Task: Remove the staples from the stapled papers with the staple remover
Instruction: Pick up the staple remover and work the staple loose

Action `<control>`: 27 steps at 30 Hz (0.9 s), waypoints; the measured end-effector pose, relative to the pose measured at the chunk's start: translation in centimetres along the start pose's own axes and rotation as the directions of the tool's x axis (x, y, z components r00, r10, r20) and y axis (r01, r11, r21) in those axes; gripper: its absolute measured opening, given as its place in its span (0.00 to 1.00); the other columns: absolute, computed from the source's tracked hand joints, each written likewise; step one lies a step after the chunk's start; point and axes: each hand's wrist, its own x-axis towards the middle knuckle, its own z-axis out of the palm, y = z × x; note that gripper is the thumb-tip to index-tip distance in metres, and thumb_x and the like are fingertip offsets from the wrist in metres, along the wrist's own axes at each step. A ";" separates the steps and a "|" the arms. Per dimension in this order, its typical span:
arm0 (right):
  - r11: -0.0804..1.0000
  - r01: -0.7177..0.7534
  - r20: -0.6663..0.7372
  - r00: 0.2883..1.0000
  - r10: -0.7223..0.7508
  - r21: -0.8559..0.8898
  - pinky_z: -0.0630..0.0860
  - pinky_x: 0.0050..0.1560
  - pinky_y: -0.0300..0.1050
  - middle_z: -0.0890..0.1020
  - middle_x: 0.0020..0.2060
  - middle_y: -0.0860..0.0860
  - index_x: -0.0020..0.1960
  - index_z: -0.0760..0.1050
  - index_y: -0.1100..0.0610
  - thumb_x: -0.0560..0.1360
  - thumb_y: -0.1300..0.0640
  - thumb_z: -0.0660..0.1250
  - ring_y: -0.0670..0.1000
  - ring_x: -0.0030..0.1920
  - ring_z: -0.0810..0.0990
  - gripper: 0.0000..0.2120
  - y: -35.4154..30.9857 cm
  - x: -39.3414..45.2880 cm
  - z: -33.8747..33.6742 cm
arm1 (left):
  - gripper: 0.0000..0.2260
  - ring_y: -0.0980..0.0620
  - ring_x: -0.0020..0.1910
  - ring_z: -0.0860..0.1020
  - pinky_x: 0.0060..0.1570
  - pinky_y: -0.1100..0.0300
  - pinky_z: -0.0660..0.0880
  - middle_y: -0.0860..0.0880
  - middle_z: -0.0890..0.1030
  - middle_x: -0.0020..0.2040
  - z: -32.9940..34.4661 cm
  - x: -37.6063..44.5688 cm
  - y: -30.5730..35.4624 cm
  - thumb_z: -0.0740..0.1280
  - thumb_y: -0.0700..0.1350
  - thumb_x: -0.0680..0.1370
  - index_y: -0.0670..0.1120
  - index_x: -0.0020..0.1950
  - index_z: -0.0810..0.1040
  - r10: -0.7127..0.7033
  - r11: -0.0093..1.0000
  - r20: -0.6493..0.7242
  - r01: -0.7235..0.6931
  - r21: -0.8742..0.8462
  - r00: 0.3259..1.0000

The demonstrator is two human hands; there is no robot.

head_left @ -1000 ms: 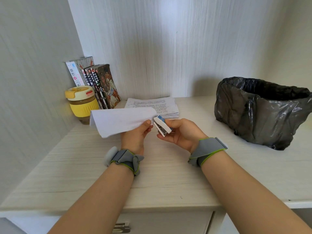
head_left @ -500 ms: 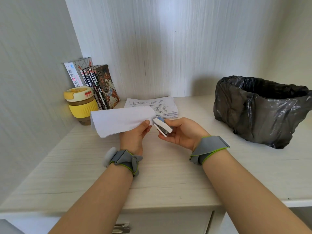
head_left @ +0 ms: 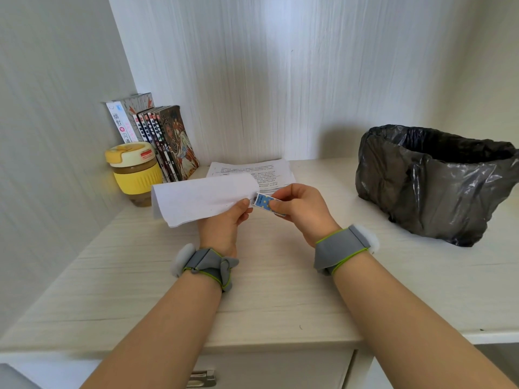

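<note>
We hold the stapled papers (head_left: 202, 199) in our left hand (head_left: 224, 220), thumb on top and pinching the sheets at their near right corner; the bundle is lifted off the desk (head_left: 266, 290) and extends to the left, approx. level w/ the yellow cup (head_left: 134, 172). Our right hand (head_left: 302, 209) grips the staple remover (head_left: 264, 203), fingers curled round its body, w/ the blue dotted face turned up toward the camera. The remover's tip sits right at the paper corner, just beside the left thumb; whether it actually touches the staple we cannot tell, since the staple itself is too small to see. Both wrists carry grey straps w/ green edging. Behind the hands, a stack of printed sheets (head_left: 261, 172) lies flat on the desk against the back wall. To its left, a row of books (head_left: 165, 141) stands upright in the corner, w/ the yellow cup in front of them, lid on. At right, well apart from the hands, a bin lined w/ a black bag (head_left: 435, 186) stands on the desk, mouth open. A drawer handle (head_left: 202, 379) shows below the desk's front edge.
</note>
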 end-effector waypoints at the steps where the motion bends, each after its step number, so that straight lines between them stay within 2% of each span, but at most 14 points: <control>1: 1.000 0.004 0.002 1.000 -0.004 -0.002 0.75 0.54 0.54 0.77 0.42 0.60 0.33 0.73 0.57 0.69 0.71 0.68 0.56 0.43 0.75 0.12 0.0 0.0 0.0 | 0.08 0.60 0.27 0.79 0.30 0.70 0.75 0.47 0.79 0.39 0.0 0.0 0.0 0.66 0.33 0.73 0.41 0.51 0.76 0.004 1.000 0.002 -0.004 0.008 1.000; 8: 0.999 0.021 -0.016 1.000 -0.022 -0.031 0.76 0.54 0.54 0.78 0.41 0.59 0.34 0.73 0.56 0.69 0.70 0.68 0.56 0.43 0.76 0.12 0.1 -0.1 0.2 | 0.08 0.60 0.27 0.79 0.31 0.70 0.76 0.48 0.80 0.37 0.2 -0.2 0.1 0.67 0.32 0.73 0.41 0.50 0.76 0.012 1.000 0.001 -0.012 0.024 1.000; 12: 1.000 -0.015 0.024 1.000 0.014 0.022 0.76 0.44 0.46 0.76 0.40 0.59 0.34 0.72 0.58 0.70 0.71 0.67 0.54 0.38 0.75 0.11 0.0 -0.3 0.1 | 0.07 0.60 0.27 0.79 0.32 0.70 0.76 0.47 0.79 0.39 0.1 -0.3 0.1 0.66 0.32 0.73 0.41 0.48 0.76 0.012 0.999 0.023 -0.013 0.045 1.000; 18: 0.994 -0.061 0.077 0.996 0.055 0.086 0.75 0.41 0.41 0.75 0.35 0.57 0.35 0.71 0.59 0.72 0.71 0.65 0.50 0.33 0.73 0.11 -0.3 -0.5 0.0 | 0.06 0.60 0.27 0.79 0.31 0.70 0.76 0.51 0.81 0.33 0.0 -0.2 0.0 0.67 0.33 0.73 0.41 0.47 0.77 0.015 0.999 0.028 -0.016 0.038 0.999; 20: 0.995 -0.060 0.090 0.995 0.052 0.084 0.76 0.42 0.42 0.75 0.35 0.56 0.35 0.71 0.59 0.72 0.71 0.65 0.50 0.34 0.73 0.11 -0.3 -0.5 0.0 | 0.06 0.60 0.27 0.79 0.31 0.70 0.76 0.51 0.81 0.33 0.0 -0.2 0.0 0.67 0.32 0.73 0.41 0.48 0.77 0.016 0.999 0.029 -0.017 0.031 0.999; 24: 0.999 -0.022 0.080 0.997 0.018 0.049 0.77 0.46 0.46 0.76 0.41 0.60 0.35 0.72 0.59 0.71 0.72 0.66 0.54 0.38 0.75 0.11 -0.1 -0.4 0.0 | 0.06 0.60 0.27 0.79 0.31 0.70 0.76 0.53 0.82 0.29 0.1 -0.2 0.0 0.66 0.33 0.73 0.42 0.46 0.77 0.024 1.000 0.044 -0.024 0.014 0.999; 27: 0.998 0.048 0.033 0.998 -0.047 -0.031 0.76 0.52 0.52 0.77 0.42 0.59 0.35 0.73 0.56 0.69 0.71 0.68 0.55 0.43 0.75 0.12 0.1 -0.2 -0.1 | 0.07 0.59 0.28 0.80 0.31 0.69 0.76 0.50 0.82 0.36 0.1 -0.3 0.0 0.64 0.34 0.75 0.42 0.51 0.75 0.002 1.000 0.044 -0.001 -0.024 0.999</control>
